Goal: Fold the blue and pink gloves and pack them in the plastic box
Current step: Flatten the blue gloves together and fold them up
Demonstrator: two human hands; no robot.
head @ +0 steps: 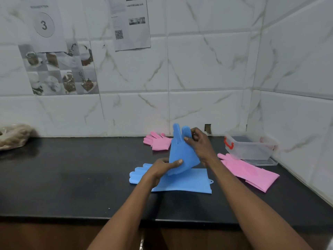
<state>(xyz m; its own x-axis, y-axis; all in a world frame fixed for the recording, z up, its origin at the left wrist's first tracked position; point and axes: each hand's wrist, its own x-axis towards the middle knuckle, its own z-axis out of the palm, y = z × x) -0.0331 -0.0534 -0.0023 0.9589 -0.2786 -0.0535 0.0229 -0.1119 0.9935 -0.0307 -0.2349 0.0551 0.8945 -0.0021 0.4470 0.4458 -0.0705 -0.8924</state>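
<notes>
Grasping a raised blue glove [182,152], the left hand [163,167] pinches its near edge and the right hand [200,141] its fingers, above another blue glove [182,181] on the surface [72,177]; the plastic box [249,147] sits far right.

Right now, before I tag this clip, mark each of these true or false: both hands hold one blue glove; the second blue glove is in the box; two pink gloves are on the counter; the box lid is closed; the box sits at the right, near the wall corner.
1. Both hands hold one blue glove. True: the left hand and right hand grip the raised blue glove.
2. The second blue glove is in the box. False: the flat blue glove lies on the counter.
3. Two pink gloves are on the counter. True: far pink glove, near pink glove.
4. The box is closed. False: the plastic box is open.
5. The box sits at the right corner. True.
</notes>
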